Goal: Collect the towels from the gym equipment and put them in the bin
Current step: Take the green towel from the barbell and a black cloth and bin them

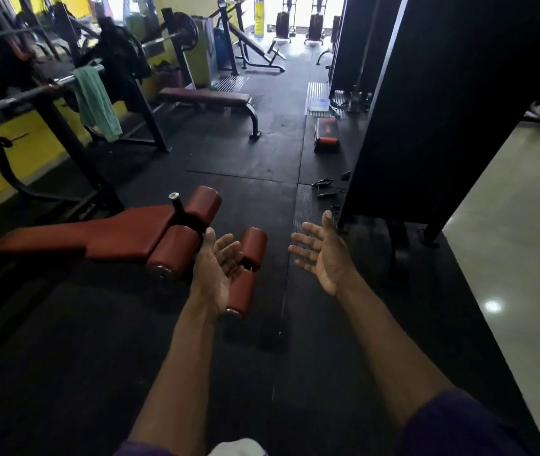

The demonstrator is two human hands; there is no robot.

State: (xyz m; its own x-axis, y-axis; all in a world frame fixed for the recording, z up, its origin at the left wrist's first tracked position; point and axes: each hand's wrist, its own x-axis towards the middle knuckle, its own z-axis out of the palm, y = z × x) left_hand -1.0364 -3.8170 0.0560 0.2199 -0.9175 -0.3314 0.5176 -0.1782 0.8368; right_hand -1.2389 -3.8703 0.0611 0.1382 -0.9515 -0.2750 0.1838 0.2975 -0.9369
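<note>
On the barbell (28, 93), far left: green towel (96, 102), untouched.
Left hand (217, 268) and right hand (323, 255) spread wide, empty; lift towel clear, probably just draped.

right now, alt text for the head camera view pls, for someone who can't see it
Two empty, open hands, left hand and right hand, reach out palms-up over a dark gym floor. A green towel hangs over a barbell at upper left, beyond a red padded bench.
</note>
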